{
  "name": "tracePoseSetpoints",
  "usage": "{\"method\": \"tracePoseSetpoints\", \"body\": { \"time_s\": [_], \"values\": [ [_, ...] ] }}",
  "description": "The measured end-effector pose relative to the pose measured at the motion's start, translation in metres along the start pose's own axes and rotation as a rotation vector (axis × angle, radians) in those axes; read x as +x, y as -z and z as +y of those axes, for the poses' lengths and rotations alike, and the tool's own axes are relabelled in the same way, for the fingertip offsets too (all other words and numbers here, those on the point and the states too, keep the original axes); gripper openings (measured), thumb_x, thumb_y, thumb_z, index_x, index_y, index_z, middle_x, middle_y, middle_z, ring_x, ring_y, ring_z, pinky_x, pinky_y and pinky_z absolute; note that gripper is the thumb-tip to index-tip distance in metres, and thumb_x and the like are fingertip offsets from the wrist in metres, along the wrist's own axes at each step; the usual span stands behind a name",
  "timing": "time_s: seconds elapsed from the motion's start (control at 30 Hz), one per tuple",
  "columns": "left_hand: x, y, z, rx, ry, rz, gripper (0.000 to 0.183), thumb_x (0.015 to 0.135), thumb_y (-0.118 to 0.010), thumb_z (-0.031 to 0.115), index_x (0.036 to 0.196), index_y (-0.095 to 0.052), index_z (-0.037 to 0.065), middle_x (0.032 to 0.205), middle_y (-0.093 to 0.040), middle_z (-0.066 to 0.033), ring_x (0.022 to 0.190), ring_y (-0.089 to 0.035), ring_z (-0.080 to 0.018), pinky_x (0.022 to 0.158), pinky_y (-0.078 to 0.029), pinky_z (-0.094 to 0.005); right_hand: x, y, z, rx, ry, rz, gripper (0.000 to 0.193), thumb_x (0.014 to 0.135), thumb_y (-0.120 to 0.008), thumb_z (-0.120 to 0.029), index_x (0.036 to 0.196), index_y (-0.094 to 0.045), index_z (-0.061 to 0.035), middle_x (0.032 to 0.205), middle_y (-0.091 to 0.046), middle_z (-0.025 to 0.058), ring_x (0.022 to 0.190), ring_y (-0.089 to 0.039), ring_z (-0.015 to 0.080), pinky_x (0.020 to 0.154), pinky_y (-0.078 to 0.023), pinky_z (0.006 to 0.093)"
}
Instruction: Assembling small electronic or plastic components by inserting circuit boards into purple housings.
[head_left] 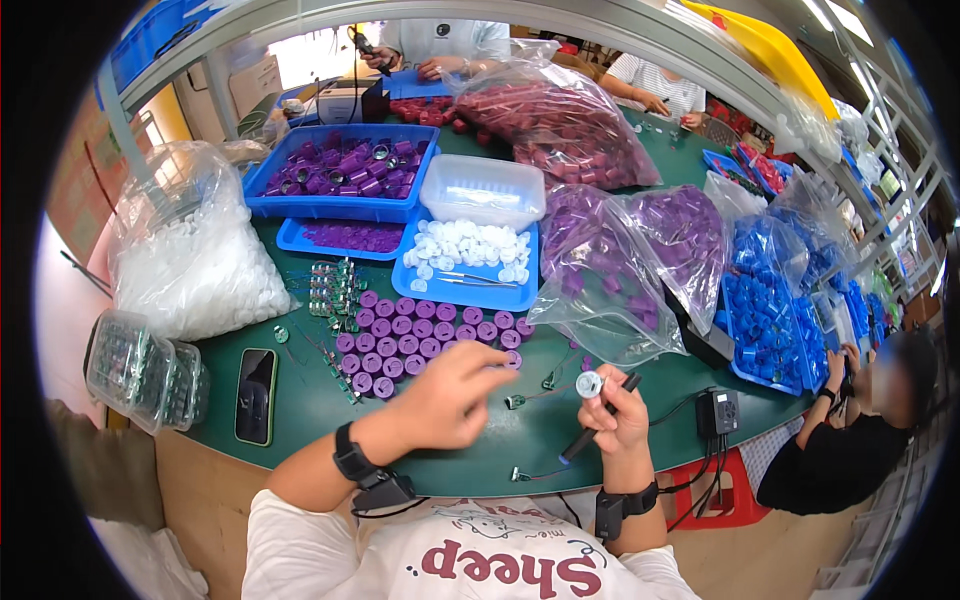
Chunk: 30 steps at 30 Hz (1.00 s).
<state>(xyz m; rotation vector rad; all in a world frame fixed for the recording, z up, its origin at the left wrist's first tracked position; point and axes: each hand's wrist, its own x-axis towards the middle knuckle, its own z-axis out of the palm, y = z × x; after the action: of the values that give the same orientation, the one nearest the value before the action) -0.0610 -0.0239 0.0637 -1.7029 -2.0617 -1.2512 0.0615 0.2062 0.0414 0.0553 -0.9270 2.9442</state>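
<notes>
My left hand hovers at the near right edge of a block of round purple caps, fingers stretched toward the right and apart, with nothing visible in them. My right hand is closed on two things. One is a small round cup-like part, whitish and clear, held up at the fingertips. The other is a black pen-shaped tool with a blue end, lying slantwise through the hand. Small green circuit boards with wires lie on the table between my hands.
Stacked circuit boards stand left of the caps. Behind are a blue bin of purple parts and a blue tray with clear discs and tweezers. Bags surround these. A phone lies left; a black adapter sits right. People work nearby.
</notes>
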Motion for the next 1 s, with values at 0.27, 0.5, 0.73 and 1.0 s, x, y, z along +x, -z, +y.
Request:
{"method": "tracePoseSetpoints", "body": {
  "time_s": [0.27,0.5,0.73,1.0],
  "values": [
    [0.003,-0.015,-0.007,0.303,0.208,-0.196,0.032,0.059,-0.071,0.007,0.090,-0.062,0.002,0.088,-0.052,-0.0107,0.084,-0.048,-0.0284,0.073,-0.042,-0.0383,0.004,-0.001,0.005,-0.080,0.059,0.085,0.009,0.090,-0.054,-0.006,0.092,-0.058,0.0011,0.081,-0.065,0.0154,0.041,-0.038,0.0045,0.041,-0.029,0.0194],
    [-0.006,-0.015,-0.018,0.259,0.101,-0.328,0.027,0.064,-0.066,0.003,0.090,-0.061,-0.001,0.090,-0.052,-0.0138,0.083,-0.050,-0.0314,0.072,-0.044,-0.0390,-0.002,0.005,0.008,-0.084,0.039,0.142,0.008,0.088,-0.055,-0.004,0.093,-0.060,-0.0011,0.082,-0.066,0.0157,0.041,-0.038,0.0051,0.042,-0.031,0.0198],
    [0.009,-0.011,0.007,0.205,0.177,-0.315,0.028,0.066,-0.068,0.007,0.091,-0.061,-0.001,0.092,-0.055,-0.0129,0.081,-0.053,-0.0293,0.071,-0.045,-0.0384,-0.007,0.006,0.005,-0.117,0.065,0.142,0.009,0.088,-0.054,-0.003,0.093,-0.060,0.0003,0.082,-0.066,0.0160,0.042,-0.037,0.0045,0.043,-0.030,0.0197],
    [0.009,-0.015,-0.009,0.230,0.001,-0.400,0.027,0.065,-0.068,0.005,0.091,-0.061,0.000,0.086,-0.057,-0.0109,0.080,-0.053,-0.0279,0.069,-0.046,-0.0362,-0.005,0.007,0.006,-0.135,0.060,0.159,0.009,0.088,-0.054,-0.003,0.094,-0.060,-0.0011,0.083,-0.066,0.0156,0.042,-0.038,0.0044,0.044,-0.031,0.0203]
  ]
}}
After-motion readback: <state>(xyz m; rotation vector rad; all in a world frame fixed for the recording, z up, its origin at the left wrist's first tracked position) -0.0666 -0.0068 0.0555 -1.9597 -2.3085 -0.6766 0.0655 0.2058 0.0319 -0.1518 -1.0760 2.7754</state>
